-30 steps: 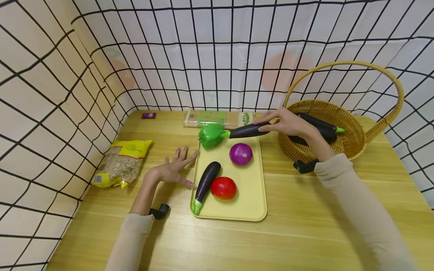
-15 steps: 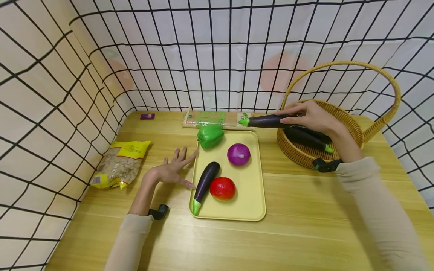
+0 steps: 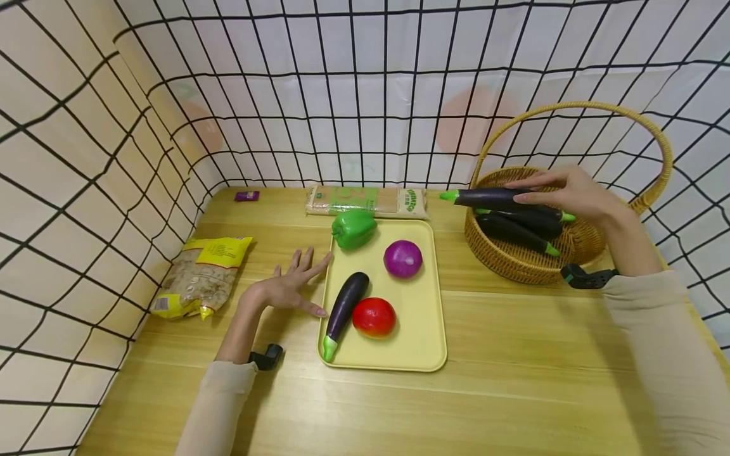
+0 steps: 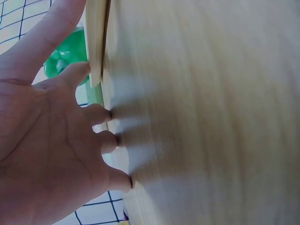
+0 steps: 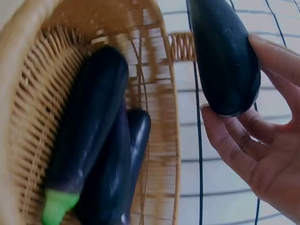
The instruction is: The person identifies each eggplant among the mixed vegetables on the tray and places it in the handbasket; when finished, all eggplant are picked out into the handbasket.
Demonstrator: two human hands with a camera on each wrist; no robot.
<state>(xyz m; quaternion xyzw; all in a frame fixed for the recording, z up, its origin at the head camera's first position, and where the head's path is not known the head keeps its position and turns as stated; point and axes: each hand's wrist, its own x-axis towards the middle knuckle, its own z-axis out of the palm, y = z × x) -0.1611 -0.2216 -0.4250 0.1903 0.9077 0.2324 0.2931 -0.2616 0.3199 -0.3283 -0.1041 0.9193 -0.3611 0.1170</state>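
Right Hand: Dark Eggplant Held Above Wicker Basket

A mesh-covered wall bounds the work area at the rear and sides. The wooden table fills the area below it. The wicker basket stands at the right rear of the table, its arched handle upright. The yellow tray lies flat at the centre, long sides running front to back. A yellow and clear bag lies at the left side of the table. A long flat packet lies along the rear edge, behind the tray.

The right hand pinches the dark eggplant by its blunt end between thumb and fingers. The eggplant is roughly level over the basket's left side; its green end points left, past the rim. The left hand is spread, fingers apart, fingertips on the table, thumb and forefinger at the tray's left edge.

The right wrist view shows three stacked eggplants inside the basket. One further eggplant lies slantwise along the tray's left edge. The green pepper occupies the tray's rear left corner. The red tomato sits just beside the tray's eggplant; the purple onion sits toward the rear right. A small purple sachet lies at the left rear of the table.
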